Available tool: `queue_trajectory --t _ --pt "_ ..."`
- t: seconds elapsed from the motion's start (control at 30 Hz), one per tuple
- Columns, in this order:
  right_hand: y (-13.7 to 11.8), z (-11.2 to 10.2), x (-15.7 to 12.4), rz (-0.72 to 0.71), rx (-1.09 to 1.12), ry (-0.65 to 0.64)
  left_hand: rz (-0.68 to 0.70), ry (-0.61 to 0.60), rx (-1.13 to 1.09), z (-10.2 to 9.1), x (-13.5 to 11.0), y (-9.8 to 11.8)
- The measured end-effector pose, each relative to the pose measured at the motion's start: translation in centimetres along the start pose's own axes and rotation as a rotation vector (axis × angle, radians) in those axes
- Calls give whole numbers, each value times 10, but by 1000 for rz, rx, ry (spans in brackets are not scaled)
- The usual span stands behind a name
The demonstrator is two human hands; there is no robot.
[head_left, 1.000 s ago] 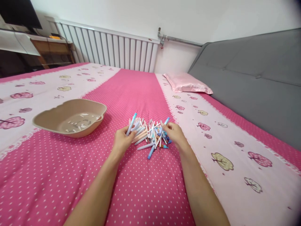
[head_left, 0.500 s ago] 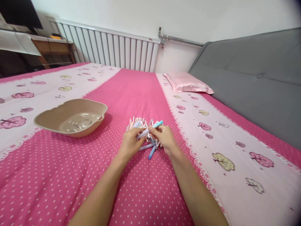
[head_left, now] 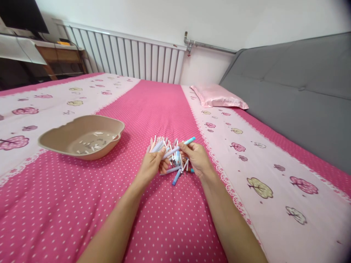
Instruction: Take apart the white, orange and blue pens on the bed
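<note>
My right hand (head_left: 197,157) pinches a slim pen (head_left: 172,152) with a pale lilac barrel and a teal end pointing up and to the right. At the pen's lower lilac end, the thumb and fingers of my left hand (head_left: 153,164) close around it. Below and behind both hands lies a loose pile of lilac, pink and blue pens (head_left: 156,146) mixed with thin white sticks. One blue-ended pen (head_left: 177,177) sticks out toward me. My fingers hide part of the pile.
A beige plastic basin (head_left: 63,135) with small white and grey pieces inside sits left of my hands on the pink dotted bedspread (head_left: 164,226). Farther off are a pink pillow (head_left: 219,96), a grey padded headboard (head_left: 296,69), a white radiator (head_left: 123,51) and a desk (head_left: 60,54) with a monitor.
The pen has shifted slightly up and to the right with my right hand. My left hand's grip has slid toward its lower end, and more of the pile shows between the hands.
</note>
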State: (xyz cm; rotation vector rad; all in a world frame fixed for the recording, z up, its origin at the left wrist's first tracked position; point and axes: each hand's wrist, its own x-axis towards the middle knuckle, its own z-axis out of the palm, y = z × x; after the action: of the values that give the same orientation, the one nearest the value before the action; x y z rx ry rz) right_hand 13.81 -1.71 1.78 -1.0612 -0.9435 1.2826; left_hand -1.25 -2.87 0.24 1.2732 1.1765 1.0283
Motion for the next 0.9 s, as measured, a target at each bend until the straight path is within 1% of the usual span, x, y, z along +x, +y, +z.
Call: queue_trajectory --t 0.03,0.07,0.1,0.17,0.23,0.27,0.33,0.43,0.5,0.63,0.7,0.8,0.87,0.9 --pt "-1 0 0 7 13 -17 -34 -31 -38 -1 1 0" --pt "-1 1 0 20 29 -34 -53 -36 -68 -2 1 1" --pt "0 1 0 36 48 -46 -50 -10 -95 -3 2 1" --pt "0 1 1 64 82 -40 20 86 -123 -4 3 0" --pt "1 0 2 78 106 -8 151 171 -111 -4 3 -1" --pt "1 0 3 81 117 7 211 186 -95 -3 4 -1" --pt "1 -1 3 87 142 15 283 179 -54 -3 4 -2" --pt "-1 -1 2 90 175 7 314 181 -19 -2 5 -3" --pt "-2 -1 2 88 183 9 290 188 -20 -2 6 -4" --pt "-2 0 0 76 156 -8 177 197 11 -3 7 -5" --pt "-2 1 -1 70 139 -34 102 202 -22 -4 6 -6" --pt "-3 1 -2 63 134 -72 -28 162 -86 -4 3 -4" --pt "-3 1 -3 62 145 -77 -73 152 -109 -5 1 -2" --pt "-3 1 -2 63 151 -64 -68 164 -124 -4 0 0"
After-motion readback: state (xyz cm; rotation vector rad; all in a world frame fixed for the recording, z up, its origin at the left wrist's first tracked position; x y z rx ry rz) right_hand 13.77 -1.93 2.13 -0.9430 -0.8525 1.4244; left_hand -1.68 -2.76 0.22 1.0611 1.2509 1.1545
